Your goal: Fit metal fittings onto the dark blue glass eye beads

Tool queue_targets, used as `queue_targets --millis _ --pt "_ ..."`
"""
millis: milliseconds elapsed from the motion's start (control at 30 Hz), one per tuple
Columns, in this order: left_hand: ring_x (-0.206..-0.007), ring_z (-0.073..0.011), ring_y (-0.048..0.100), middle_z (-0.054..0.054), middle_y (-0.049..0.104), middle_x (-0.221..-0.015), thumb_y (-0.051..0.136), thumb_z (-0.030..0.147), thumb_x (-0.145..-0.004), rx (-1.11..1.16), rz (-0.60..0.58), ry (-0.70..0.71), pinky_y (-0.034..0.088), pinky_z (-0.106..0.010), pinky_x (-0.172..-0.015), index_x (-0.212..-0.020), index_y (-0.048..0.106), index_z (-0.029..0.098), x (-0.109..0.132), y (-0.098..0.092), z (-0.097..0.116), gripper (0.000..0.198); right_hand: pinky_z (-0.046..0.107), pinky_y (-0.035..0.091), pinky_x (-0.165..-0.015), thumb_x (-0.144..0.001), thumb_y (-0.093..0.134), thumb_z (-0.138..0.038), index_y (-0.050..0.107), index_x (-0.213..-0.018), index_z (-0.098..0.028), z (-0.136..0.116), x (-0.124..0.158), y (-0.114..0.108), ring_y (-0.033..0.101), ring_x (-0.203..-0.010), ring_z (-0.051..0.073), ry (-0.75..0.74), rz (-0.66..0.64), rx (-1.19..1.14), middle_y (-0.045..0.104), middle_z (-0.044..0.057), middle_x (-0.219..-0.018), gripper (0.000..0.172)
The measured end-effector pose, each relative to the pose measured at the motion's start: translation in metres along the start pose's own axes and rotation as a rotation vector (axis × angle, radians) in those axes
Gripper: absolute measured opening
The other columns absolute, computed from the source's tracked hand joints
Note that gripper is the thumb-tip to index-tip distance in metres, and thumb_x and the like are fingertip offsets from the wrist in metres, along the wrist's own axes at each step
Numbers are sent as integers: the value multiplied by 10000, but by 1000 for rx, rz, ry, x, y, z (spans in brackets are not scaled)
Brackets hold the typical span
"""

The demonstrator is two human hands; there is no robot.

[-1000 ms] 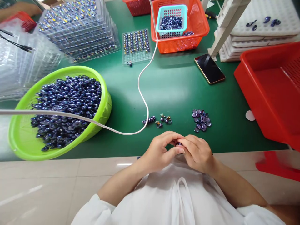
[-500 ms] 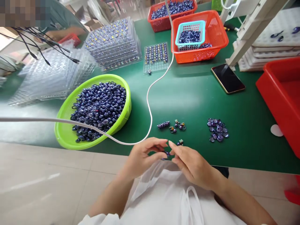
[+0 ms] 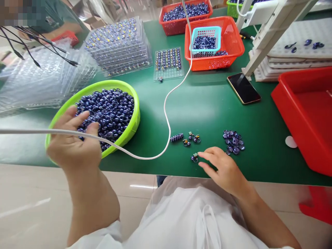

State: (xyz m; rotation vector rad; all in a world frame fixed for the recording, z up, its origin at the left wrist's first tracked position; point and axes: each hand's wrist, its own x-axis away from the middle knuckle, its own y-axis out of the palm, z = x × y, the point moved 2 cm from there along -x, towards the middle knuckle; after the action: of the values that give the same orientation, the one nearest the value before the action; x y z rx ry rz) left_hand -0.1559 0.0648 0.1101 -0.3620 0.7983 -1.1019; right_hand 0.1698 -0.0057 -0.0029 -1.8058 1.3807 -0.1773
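Note:
My left hand (image 3: 76, 141) is over the near left part of a lime-green basket (image 3: 136, 119), its fingers spread and nothing visible in them. Small glossy dark-blue ringed parts (image 3: 111, 110) fill the basket. My right hand (image 3: 225, 169) is low over the green table with thumb and fingers apart. Just left of its fingertips lies a dark-blue part with a tiny green board (image 3: 194, 157); whether they touch I cannot tell. Beyond it are a few similar parts with small boards (image 3: 191, 138) and a short row of dark-blue pieces (image 3: 176, 137). Loose rounded dark-blue caps (image 3: 234, 141) lie farther right.
A white cable (image 3: 166, 114) crosses the table and passes in front of my left wrist. Stacked clear trays (image 3: 119, 52), an orange basket (image 3: 233, 38), a phone (image 3: 243, 88) and a red bin (image 3: 290, 114) stand around. A co-worker's arm (image 3: 62, 31) shows at far left.
Both hands were together near the table edge with a small dark-blue piece between them. My left hand has moved left to the basket; my right hand has drawn slightly right, its fingers apart.

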Motion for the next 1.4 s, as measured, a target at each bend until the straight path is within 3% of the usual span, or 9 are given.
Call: queue_targets --millis 100,233,333,467,667,833,1100,1200,1400 --pt "-961 -235 714 -58 755 -978 701 287 -850 35 -60 9 603 -378 -845 -1080 732 200 22 25 6 247 347 552 -694 -939 586 -137 651 -1159 -209 -6 -2 15 623 -834 204 -20 -89 113 649 88 -973 240" --pt "-1006 -231 695 -73 741 -1040 690 212 -858 120 -130 60 571 -373 -914 -1031 762 219 65 59 5 187 363 547 -718 -968 512 -105 668 -1040 -183 -7 -5 23 624 -792 201 -8 -14 124 669 85 -890 189" --pt "-971 -210 692 -92 729 -1079 664 178 -885 322 -373 37 578 -346 -876 -1101 754 220 93 86 11 238 342 562 -757 -985 521 -155 665 -1058 -202 -5 -4 16 661 -821 187 105 86 -101 703 70 -924 168" --pt "-906 -204 709 -116 718 -1095 714 236 -866 711 -717 -118 603 -340 -813 -1166 739 208 118 121 30 303 252 562 -623 -977 585 -285 705 -1017 -238 -2 1 4 665 -685 134 409 116 -450 721 12 -852 134" --pt "-901 -223 721 -105 759 -978 765 310 -834 899 -761 -349 589 -364 -864 -987 791 181 131 154 43 201 239 557 -562 -931 658 -340 737 -965 -211 9 16 1 643 -608 129 598 223 -739 692 1 -699 155" --pt "-894 -212 724 -101 746 -1016 822 289 -777 1009 -845 -442 593 -363 -877 -1003 776 160 135 164 49 265 245 560 -578 -935 659 -299 724 -1016 -220 14 27 4 651 -631 124 603 350 -830 744 23 -810 131" --pt "-843 -216 756 -77 795 -898 822 306 -777 1036 -917 -554 604 -368 -863 -959 756 150 135 164 55 249 287 597 -657 -956 600 -225 689 -1064 -241 7 31 5 683 -740 154 523 405 -822 730 32 -871 141" --pt "-830 -207 748 -90 789 -901 828 303 -765 939 -883 -451 608 -337 -818 -970 745 138 130 159 54 275 335 591 -735 -948 538 -166 671 -1104 -269 7 30 0 664 -873 183 354 340 -775 681 43 -959 229" --pt "-773 -161 724 -76 765 -911 786 212 -798 801 -955 -85 600 -278 -744 -1295 595 141 116 145 53 537 462 493 -1001 -901 535 -166 569 -1362 -316 5 20 -28 499 -1270 278 106 -22 -478 498 94 -1340 486"
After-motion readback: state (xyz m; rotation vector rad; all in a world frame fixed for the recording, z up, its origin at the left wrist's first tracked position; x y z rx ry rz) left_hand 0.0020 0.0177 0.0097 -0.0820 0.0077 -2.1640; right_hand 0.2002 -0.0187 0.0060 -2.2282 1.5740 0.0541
